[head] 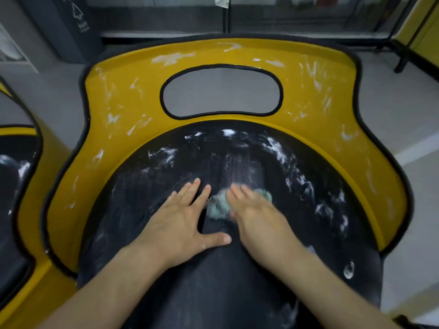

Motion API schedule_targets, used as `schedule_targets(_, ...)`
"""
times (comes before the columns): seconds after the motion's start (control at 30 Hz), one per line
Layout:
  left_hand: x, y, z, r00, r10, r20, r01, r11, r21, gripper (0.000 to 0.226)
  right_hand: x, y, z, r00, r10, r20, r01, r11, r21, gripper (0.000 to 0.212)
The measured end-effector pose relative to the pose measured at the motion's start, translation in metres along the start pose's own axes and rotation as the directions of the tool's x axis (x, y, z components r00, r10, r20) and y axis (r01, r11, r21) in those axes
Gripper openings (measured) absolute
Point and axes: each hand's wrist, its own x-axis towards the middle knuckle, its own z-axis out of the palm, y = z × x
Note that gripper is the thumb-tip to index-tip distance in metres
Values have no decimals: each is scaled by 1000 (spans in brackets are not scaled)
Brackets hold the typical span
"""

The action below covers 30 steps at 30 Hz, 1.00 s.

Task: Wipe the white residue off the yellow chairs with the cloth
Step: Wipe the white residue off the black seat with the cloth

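Note:
A yellow chair (123,96) with a black seat pad (297,198) fills the view. White residue streaks its yellow backrest and the far and right parts of the pad. A light green cloth (217,205) lies on the middle of the pad. My right hand (254,214) presses flat on the cloth with straight fingers and is blurred by motion. My left hand (183,222) rests flat on the pad just left of the cloth, fingers spread.
A second yellow chair (26,210) with a smeared black seat stands at the left edge. An oval opening (221,91) pierces the backrest. Grey floor (392,110) surrounds the chairs; a dark bin (71,22) and a black frame (403,55) stand behind.

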Motion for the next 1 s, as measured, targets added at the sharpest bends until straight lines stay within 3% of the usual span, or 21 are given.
schedule_targets(0.13,-9,-6,2,1000,17,-11,-17,1000,2,115,99,20,-2,994,108,-4,-108,990,-91,35)
schedule_targets(0.23,-14,-7,4,999,12,-35,-14,999,-34,112,90,12,0,988,138,-68,-145,983,-109,24)
schedule_targets(0.37,-15,-12,8,999,21,-40,-23,999,-48,112,-18,-29,-10,997,71,4,-71,997,-29,50)
schedule_targets(0.47,-7,-18,9,998,48,-37,-49,998,-39,115,-34,-26,-4,998,64,28,-62,996,-63,60)
schedule_targets(0.57,6,-27,3,996,81,-33,-82,996,-28,115,15,-14,-5,997,70,45,-64,992,-111,52)
schedule_targets(0.73,11,-30,0,995,86,-45,-88,995,-45,109,112,7,-9,982,190,22,-187,977,-107,41)
schedule_targets(0.87,2,-39,-3,995,95,-35,-97,994,-43,106,34,-30,-12,988,155,-26,-157,985,-76,35)
schedule_targets(1.0,-7,-50,-10,996,86,-13,-87,995,-43,108,-45,-49,-6,996,77,34,-77,997,-13,52)
